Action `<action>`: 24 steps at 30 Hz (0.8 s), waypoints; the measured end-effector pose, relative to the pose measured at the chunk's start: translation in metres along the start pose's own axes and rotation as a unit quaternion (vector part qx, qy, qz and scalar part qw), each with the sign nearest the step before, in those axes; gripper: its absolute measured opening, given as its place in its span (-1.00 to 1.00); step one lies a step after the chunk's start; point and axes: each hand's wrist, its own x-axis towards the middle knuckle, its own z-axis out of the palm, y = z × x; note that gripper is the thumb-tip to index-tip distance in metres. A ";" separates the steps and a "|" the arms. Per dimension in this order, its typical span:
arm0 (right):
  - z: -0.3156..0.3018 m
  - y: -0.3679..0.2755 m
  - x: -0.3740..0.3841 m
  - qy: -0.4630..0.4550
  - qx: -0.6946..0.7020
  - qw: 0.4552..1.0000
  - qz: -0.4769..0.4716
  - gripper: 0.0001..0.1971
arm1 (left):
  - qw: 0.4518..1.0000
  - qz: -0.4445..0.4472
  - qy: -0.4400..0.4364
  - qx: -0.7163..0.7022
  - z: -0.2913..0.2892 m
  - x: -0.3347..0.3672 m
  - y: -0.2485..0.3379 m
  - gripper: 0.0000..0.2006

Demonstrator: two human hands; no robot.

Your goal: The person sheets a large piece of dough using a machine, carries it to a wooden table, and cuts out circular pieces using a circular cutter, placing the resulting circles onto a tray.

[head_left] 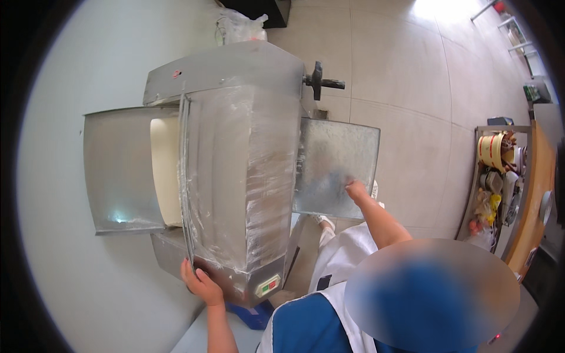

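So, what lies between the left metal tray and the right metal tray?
The head view shows a pale strip by the inner side of the left tray, then the white-smeared machine body.

Around the machine (218, 176)
Left tray (120, 170) at nine o'clock, right tray (329, 147) at three, handle (318, 82) at one.

There are two hands (203, 287), one steel machine (235, 170), two metal trays (332, 159), one handwheel (318, 82) and two buttons (269, 286).

Bright glare on floor (400, 76), curved edges
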 end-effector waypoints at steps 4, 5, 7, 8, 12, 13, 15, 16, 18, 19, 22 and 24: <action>0.038 -0.015 0.009 -0.001 0.022 0.996 -0.087 -0.69 | 1.000 -0.009 -0.019 0.007 0.003 -0.004 -0.009 -0.68; 0.044 -0.026 0.005 0.009 0.045 0.993 -0.109 -0.67 | 1.000 -0.003 -0.018 0.001 0.003 -0.004 -0.010 -0.68; 0.060 -0.052 -0.003 0.055 0.110 0.984 -0.131 -0.64 | 1.000 0.009 -0.015 -0.011 0.003 -0.004 -0.012 -0.68; 0.071 -0.065 -0.007 0.089 0.152 0.976 -0.130 -0.63 | 1.000 0.001 -0.015 -0.021 0.003 -0.005 -0.013 -0.67; 0.082 -0.106 -0.004 0.082 0.158 0.984 -0.008 -0.58 | 0.999 -0.015 -0.021 -0.026 0.002 -0.005 -0.008 -0.66; 0.075 -0.111 -0.005 0.037 0.132 0.990 -0.032 -0.58 | 0.999 -0.013 -0.024 -0.020 0.002 -0.004 -0.005 -0.65; 0.059 -0.114 -0.006 -0.051 0.080 0.992 -0.079 -0.59 | 0.999 -0.026 -0.025 -0.023 0.001 -0.002 0.000 -0.65; 0.056 -0.099 -0.001 -0.043 0.079 0.991 -0.096 -0.60 | 0.999 -0.028 -0.029 -0.030 0.003 -0.001 0.003 -0.65; 0.050 -0.073 0.014 -0.026 0.077 0.987 -0.141 -0.61 | 0.999 -0.022 -0.036 -0.031 0.003 -0.001 0.002 -0.64; 0.041 -0.067 0.013 -0.031 0.074 0.987 -0.140 -0.64 | 0.999 -0.022 -0.038 -0.029 0.001 -0.003 -0.001 -0.62; 0.007 -0.039 0.009 -0.048 0.083 0.985 -0.145 -0.70 | 0.997 -0.047 -0.054 -0.038 -0.002 -0.003 0.001 -0.62; -0.008 -0.011 0.018 -0.067 0.107 0.978 -0.165 -0.72 | 0.997 -0.034 -0.057 -0.026 0.000 0.001 0.003 -0.62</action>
